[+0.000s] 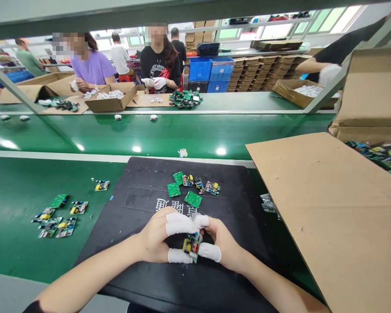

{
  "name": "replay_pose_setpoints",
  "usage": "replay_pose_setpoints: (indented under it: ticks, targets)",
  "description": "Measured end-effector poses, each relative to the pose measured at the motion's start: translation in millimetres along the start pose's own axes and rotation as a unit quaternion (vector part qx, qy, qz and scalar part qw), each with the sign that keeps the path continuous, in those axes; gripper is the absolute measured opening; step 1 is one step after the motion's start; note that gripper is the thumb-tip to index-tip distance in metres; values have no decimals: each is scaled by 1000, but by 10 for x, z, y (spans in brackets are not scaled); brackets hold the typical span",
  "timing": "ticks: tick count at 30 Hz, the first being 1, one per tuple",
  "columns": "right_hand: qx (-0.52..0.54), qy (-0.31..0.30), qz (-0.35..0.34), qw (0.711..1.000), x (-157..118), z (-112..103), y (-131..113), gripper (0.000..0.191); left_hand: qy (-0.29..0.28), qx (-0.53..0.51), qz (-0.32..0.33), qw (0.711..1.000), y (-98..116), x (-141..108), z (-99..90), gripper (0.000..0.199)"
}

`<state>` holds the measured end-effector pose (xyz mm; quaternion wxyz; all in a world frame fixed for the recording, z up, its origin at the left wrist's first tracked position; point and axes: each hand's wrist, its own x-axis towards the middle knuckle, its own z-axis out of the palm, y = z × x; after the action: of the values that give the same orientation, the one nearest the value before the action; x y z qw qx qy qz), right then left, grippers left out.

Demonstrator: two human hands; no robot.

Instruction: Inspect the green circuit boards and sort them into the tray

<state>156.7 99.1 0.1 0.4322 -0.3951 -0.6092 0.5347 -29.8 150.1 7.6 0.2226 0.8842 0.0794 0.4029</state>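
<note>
My left hand (159, 237) and my right hand (220, 241) meet over the near part of a black mat (140, 195). Both wear white finger cots and together grip one small green circuit board (191, 245) with yellow and red parts, held between the fingertips. Just beyond my hands, several loose circuit boards (193, 188) lie on the mat, some face down and plain green.
More circuit boards (57, 216) lie left on the green bench. A cardboard sheet (329, 204) covers the right side, with an open box of boards (378, 154) behind. Across the green conveyor (150, 132), seated people handle parts beside cardboard boxes (112, 98).
</note>
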Motion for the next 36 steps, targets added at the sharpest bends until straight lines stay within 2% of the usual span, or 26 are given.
replay_pose_setpoints:
  ticks: [7,9,11,13,16,18,21,24,26,29,36]
  targets:
    - [-24,21,-29,999,-8,16,-27,48,7,7,-4,1000,13,7,10,40]
    - [-74,40,-48,995,-12,-20,-46,41,30,12,-18,999,29,18,-3,37]
    - [-157,83,-75,981,-3,-83,-53,33,56,24,-46,997,37,28,-30,34]
    - [-270,137,-113,946,19,-157,-40,26,83,44,-100,991,23,30,-63,31]
    - [-451,185,-171,856,48,-225,16,18,103,89,-215,967,-43,22,-91,29]
    - [-540,198,-183,797,43,-217,53,17,93,129,-273,949,-104,14,-89,28]
    - [-631,212,-127,735,4,-150,68,23,40,190,-294,936,-178,-3,-65,27]
    - [-682,206,-40,700,-18,-83,55,32,-20,232,-273,934,-205,-30,-32,31]
    - [-688,181,-15,703,-15,-59,54,33,-39,245,-261,933,-206,-51,-12,34]
    - [-674,145,-10,724,-13,-47,72,26,-49,251,-256,932,-210,-77,8,35]
    - [-630,109,-5,769,-49,-49,64,8,-66,245,-260,931,-222,-87,28,34]
